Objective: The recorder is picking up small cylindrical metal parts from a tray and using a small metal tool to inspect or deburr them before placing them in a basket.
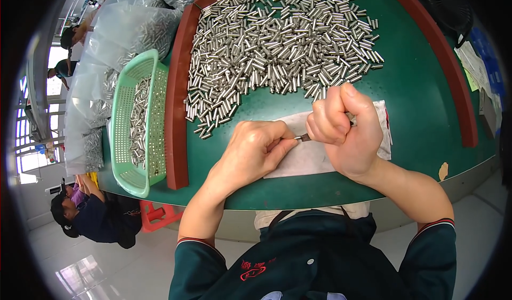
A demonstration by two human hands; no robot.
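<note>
My left hand [250, 148] pinches a small silvery metal pin [298, 138] between thumb and forefinger; most of the pin is hidden by the fingertips. Closed in a fist, my right hand [349, 132] grips a slim dark-tipped tool [305, 137], whose kind I cannot make out. The tool's tip meets the pin's exposed end, or nearly so. Both hands are above a pale cloth [298, 164] on the green table. Beyond them spreads a large heap of short metal pins [282, 44], lying loose in all directions.
Red-brown rails [178, 108] border the green tabletop [421, 118]. To the left, a green plastic basket [120, 134] holds more pins, near clear bags [114, 41] of metal parts. A black fan [448, 4] stands far right. A seated person [101, 214] is at left, by a red stool [157, 214].
</note>
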